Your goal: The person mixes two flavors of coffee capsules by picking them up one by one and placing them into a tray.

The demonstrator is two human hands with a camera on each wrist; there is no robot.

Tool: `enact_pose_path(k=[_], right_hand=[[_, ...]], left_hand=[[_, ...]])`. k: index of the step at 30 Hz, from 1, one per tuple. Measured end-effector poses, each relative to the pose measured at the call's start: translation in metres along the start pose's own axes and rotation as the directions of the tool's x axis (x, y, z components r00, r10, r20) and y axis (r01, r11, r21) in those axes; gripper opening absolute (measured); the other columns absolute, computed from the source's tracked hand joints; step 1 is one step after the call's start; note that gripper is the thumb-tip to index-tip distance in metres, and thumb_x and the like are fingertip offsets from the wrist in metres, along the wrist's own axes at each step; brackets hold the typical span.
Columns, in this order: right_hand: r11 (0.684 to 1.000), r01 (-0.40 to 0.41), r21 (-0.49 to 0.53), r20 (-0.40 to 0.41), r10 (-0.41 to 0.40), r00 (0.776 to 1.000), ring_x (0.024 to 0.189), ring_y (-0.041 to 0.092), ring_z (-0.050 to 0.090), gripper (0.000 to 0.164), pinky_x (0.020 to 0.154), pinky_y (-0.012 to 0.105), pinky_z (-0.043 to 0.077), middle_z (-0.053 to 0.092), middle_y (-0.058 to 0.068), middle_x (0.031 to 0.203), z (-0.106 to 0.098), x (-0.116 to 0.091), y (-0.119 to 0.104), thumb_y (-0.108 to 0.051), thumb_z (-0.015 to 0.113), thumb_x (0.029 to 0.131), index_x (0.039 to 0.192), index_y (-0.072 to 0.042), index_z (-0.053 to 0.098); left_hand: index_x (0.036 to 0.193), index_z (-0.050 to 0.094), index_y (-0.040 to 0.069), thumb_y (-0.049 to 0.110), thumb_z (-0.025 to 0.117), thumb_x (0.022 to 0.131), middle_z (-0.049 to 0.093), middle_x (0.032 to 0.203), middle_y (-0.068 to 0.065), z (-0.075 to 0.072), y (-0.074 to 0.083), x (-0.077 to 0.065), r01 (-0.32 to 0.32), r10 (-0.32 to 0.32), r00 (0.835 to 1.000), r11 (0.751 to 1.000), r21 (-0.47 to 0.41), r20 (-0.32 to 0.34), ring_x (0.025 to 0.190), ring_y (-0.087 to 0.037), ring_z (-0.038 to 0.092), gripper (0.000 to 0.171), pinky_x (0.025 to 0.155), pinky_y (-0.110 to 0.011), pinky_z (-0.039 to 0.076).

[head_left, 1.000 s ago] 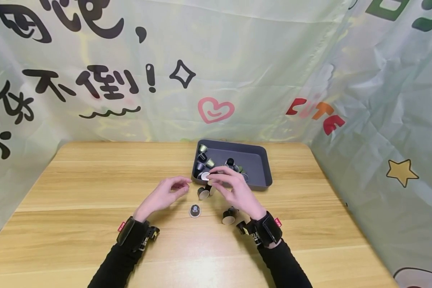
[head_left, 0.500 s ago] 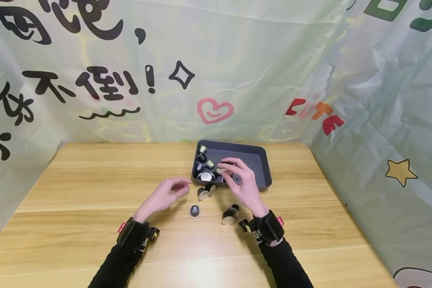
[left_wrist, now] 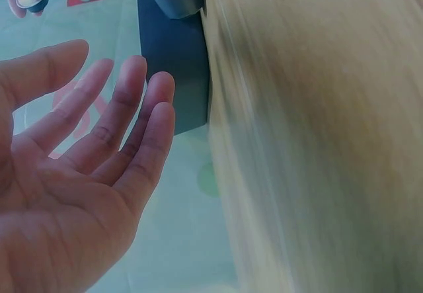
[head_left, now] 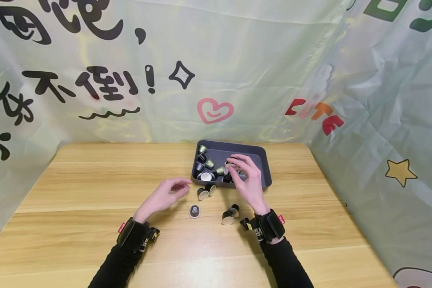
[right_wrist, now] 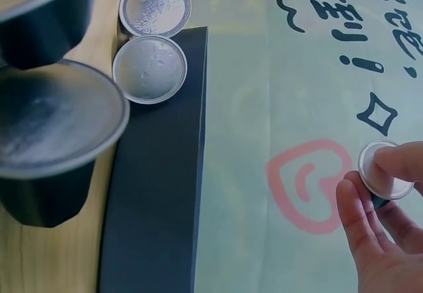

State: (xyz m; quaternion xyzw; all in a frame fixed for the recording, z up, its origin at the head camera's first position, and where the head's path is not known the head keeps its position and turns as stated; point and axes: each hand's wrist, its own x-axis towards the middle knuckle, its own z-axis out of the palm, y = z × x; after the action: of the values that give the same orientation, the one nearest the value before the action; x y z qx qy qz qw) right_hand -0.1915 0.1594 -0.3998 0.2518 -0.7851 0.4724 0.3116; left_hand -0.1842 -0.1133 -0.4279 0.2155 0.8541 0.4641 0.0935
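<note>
My right hand (head_left: pixel 247 179) is over the dark grey tray (head_left: pixel 234 145) in the head view and pinches a coffee capsule between thumb and fingers. In the right wrist view the pale lid of that coffee capsule (right_wrist: pixel 367 165) shows beside the thumb. My left hand (head_left: pixel 168 194) hovers to the left of the tray, fingers loosely bent and holding nothing; the left wrist view shows its bare palm (left_wrist: pixel 73 207). Nearest to it are two dark capsules (head_left: pixel 203 194) lying at the tray's front wall. Several capsules (head_left: pixel 209 164) lie in the tray's left half; my right hand hides others.
A single capsule (head_left: pixel 195 211) stands lid down on the wooden table (head_left: pixel 111 176), nearer to me. To its right, two black capsules (head_left: pixel 228 218) lie on their sides, close together. A printed cloth (head_left: pixel 259 72) hangs behind the table and along its right side.
My right hand has moved rightward over the tray with the capsule between its fingers, uncovering capsules in the tray and on the table. The left hand has hardly moved.
</note>
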Motion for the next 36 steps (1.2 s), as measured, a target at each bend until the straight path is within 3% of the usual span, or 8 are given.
enact_pose_path(k=[5,8,18,27,31,36], right_hand=[[0.998,-0.061,0.021,0.009,0.061,0.998,0.087,0.039,0.069,0.025,0.078,0.048,0.062,0.061,0.036,0.118,0.000,0.000,0.001,0.018,0.064,0.086,0.111,0.014,0.068],[0.994,-0.100,0.041,0.016,0.100,0.995,0.090,0.039,0.069,0.025,0.081,0.051,0.062,0.062,0.034,0.121,0.000,-0.002,0.009,0.015,0.065,0.088,0.112,0.012,0.069],[0.980,-0.196,0.015,0.062,0.195,0.979,0.093,0.031,0.069,0.024,0.083,0.030,0.062,0.065,0.020,0.123,-0.003,-0.006,0.019,0.005,0.067,0.092,0.114,0.001,0.072],[0.971,-0.239,0.009,0.092,0.237,0.967,0.093,0.035,0.069,0.026,0.082,0.043,0.062,0.064,0.025,0.124,-0.001,-0.008,0.020,0.008,0.067,0.089,0.114,0.005,0.071],[0.972,-0.233,0.008,0.126,0.231,0.965,0.093,0.033,0.070,0.025,0.083,0.038,0.063,0.066,0.023,0.122,-0.002,-0.008,0.019,0.007,0.068,0.089,0.114,0.004,0.072],[0.970,-0.244,-0.005,0.224,0.239,0.945,0.096,0.029,0.071,0.020,0.085,0.032,0.062,0.068,0.017,0.120,-0.002,-0.009,0.019,-0.001,0.069,0.092,0.112,0.000,0.073]], left_hand=[[0.131,0.061,0.001,0.013,0.060,0.099,0.071,0.118,-0.017,0.000,-0.001,0.001,0.006,-0.006,1.000,1.000,0.003,0.002,0.110,-0.027,0.066,0.034,0.103,-0.049,0.054],[0.131,0.061,0.001,0.013,0.060,0.099,0.071,0.118,-0.016,0.000,-0.002,0.001,0.007,-0.007,1.000,1.000,0.005,0.002,0.110,-0.026,0.066,0.034,0.103,-0.049,0.054],[0.131,0.061,0.001,0.012,0.060,0.099,0.070,0.117,-0.017,0.001,-0.002,0.001,-0.005,0.005,1.000,1.000,0.001,0.007,0.110,-0.027,0.066,0.034,0.103,-0.050,0.054],[0.130,0.060,-0.003,0.010,0.059,0.098,0.071,0.115,-0.017,0.003,-0.003,0.001,-0.030,0.030,0.999,0.999,0.015,0.032,0.108,-0.029,0.066,0.035,0.103,-0.047,0.054],[0.131,0.058,-0.004,0.011,0.058,0.098,0.070,0.116,-0.017,0.005,-0.005,0.001,-0.047,0.045,0.997,0.998,0.030,0.065,0.109,-0.029,0.066,0.036,0.105,-0.046,0.054],[0.133,0.057,-0.003,0.011,0.058,0.098,0.070,0.116,-0.016,0.006,-0.006,0.000,-0.067,0.063,0.994,0.997,0.033,0.094,0.110,-0.030,0.066,0.037,0.106,-0.049,0.052]])
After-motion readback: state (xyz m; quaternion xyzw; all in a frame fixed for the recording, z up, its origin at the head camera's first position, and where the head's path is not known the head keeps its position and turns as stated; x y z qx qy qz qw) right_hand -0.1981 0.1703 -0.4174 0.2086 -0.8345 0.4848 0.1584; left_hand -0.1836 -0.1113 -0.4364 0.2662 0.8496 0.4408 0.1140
